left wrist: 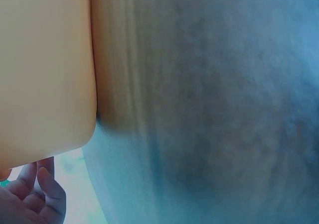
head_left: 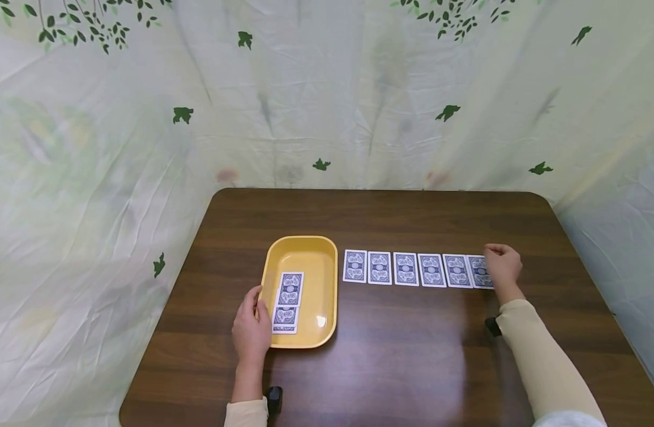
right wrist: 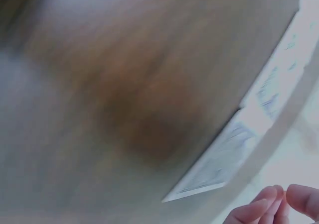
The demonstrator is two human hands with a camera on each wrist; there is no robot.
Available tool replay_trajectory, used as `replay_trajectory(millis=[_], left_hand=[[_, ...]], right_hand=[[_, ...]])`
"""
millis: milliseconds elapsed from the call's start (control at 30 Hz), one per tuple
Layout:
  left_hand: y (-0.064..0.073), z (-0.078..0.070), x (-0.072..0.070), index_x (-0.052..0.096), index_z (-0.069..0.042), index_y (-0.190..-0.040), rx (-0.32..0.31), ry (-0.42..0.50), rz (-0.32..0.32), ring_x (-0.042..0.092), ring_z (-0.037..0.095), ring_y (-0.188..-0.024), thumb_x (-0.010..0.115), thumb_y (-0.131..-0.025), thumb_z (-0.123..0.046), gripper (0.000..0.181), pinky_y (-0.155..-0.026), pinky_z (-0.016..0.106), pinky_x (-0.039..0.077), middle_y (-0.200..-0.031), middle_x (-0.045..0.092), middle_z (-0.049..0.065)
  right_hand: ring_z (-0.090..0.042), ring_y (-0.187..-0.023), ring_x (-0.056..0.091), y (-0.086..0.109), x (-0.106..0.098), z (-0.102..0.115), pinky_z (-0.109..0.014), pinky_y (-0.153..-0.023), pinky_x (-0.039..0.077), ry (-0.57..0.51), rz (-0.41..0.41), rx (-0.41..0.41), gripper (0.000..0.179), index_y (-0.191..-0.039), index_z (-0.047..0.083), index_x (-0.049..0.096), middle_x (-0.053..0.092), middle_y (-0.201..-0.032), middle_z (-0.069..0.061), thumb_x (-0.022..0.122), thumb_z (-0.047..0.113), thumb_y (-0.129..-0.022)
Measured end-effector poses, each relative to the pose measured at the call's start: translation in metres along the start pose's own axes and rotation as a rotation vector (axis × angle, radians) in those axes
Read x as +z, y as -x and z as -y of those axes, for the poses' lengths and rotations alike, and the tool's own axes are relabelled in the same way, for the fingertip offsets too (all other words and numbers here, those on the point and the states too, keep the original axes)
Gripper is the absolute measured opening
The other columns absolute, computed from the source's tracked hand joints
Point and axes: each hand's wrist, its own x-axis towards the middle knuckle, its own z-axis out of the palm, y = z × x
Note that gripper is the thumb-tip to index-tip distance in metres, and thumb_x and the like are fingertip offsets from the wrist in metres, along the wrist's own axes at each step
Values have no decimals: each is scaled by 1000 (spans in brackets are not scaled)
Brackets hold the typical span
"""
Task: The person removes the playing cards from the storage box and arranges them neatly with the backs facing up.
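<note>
My left hand [head_left: 252,326] grips the left side of a yellow tray [head_left: 327,290], with the thumb near its rim. In the left wrist view, the fingers [left wrist: 50,191] curl beside the tray's corner [left wrist: 60,109]. Overlapping blue-backed playing cards [head_left: 290,289] lie face down inside the tray, on its left half. Right of it runs a straight row of several more face-down cards [head_left: 405,270]. At the row's right end, my right hand [head_left: 504,267] partly covers the last card [head_left: 478,271]. Its thumb and fingertips [right wrist: 266,191] come together with nothing visible between them; that card [right wrist: 214,159] lies flat.
The brown wooden table [head_left: 391,356] has rounded far corners. A pale cloth [head_left: 327,89] printed with green leaves hangs behind the table and along its sides. Dark wrist cameras [head_left: 274,400] sit at both cuffs.
</note>
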Motion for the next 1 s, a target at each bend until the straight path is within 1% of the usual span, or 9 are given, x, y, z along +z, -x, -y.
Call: replay_trajectory(millis=[33, 133, 267, 433, 567, 667, 833, 900, 1000], left_hand=[[0, 0, -1, 60, -8, -127, 2, 0, -2, 63, 38, -98, 52, -99, -12, 30, -81, 56, 46, -114, 65, 21], [0, 1, -2, 60, -7, -127, 0, 2, -6, 63, 39, -99, 51, -98, -12, 30, -82, 56, 45, -114, 65, 22], [1, 1, -3, 59, -8, -128, -16, -3, 3, 63, 39, -100, 51, -99, -13, 31, -83, 56, 45, -115, 65, 22], [1, 3, -3, 58, -8, -130, -35, 0, 21, 62, 38, -102, 50, -100, -13, 32, -84, 56, 45, -117, 64, 21], [0, 2, -3, 58, -8, -131, -46, -2, 32, 62, 38, -102, 49, -100, -14, 32, -84, 56, 45, -117, 64, 21], [-1, 1, -3, 57, -9, -131, -50, -5, 39, 62, 38, -104, 49, -100, -15, 33, -85, 56, 45, -119, 63, 21], [-2, 0, -4, 57, -11, -132, -53, -7, 49, 62, 37, -105, 50, -100, -16, 33, -85, 56, 45, -121, 63, 19], [-2, 0, -5, 57, -11, -132, -58, -10, 53, 62, 37, -105, 50, -100, -16, 33, -85, 55, 45, -121, 63, 19], [-1, 0, -6, 57, -10, -132, -70, -12, 60, 61, 37, -105, 49, -100, -15, 33, -86, 55, 46, -123, 62, 19]], right_hand=[[-19, -91, 50, 3, 3, 5, -28, -70, 38, -18, 14, -6, 34, -118, -2, 65, 57, -82, 6, 54, 19, -93], [-12, -81, 49, 11, 15, 19, -24, -68, 39, -94, 35, -42, 31, -115, -3, 66, 56, -81, 8, 57, 17, -92], [-7, -73, 56, 22, 35, 37, -19, -64, 43, -226, 84, -84, 25, -107, -5, 68, 59, -76, 10, 61, 12, -89], [-5, -67, 62, 40, 58, 61, -22, -68, 51, -298, 240, -129, 28, -112, -11, 64, 60, -72, 13, 61, 6, -90], [-1, -65, 61, 57, 77, 84, -21, -69, 53, -311, 353, -170, 29, -114, -13, 61, 61, -74, 10, 60, 5, -91], [-9, -72, 64, 70, 93, 102, -28, -74, 54, -311, 416, -216, 28, -113, -13, 63, 64, -77, 4, 61, 5, -91], [-27, -83, 66, 99, 124, 132, -45, -84, 52, -272, 534, -307, 26, -110, -9, 65, 66, -85, -9, 62, 7, -91], [-27, -81, 65, 112, 136, 141, -43, -80, 52, -237, 566, -355, 23, -107, -6, 67, 67, -85, -11, 63, 8, -90], [-23, -77, 62, 130, 155, 150, -33, -71, 52, -181, 603, -419, 18, -102, -3, 69, 66, -83, -10, 65, 10, -89]])
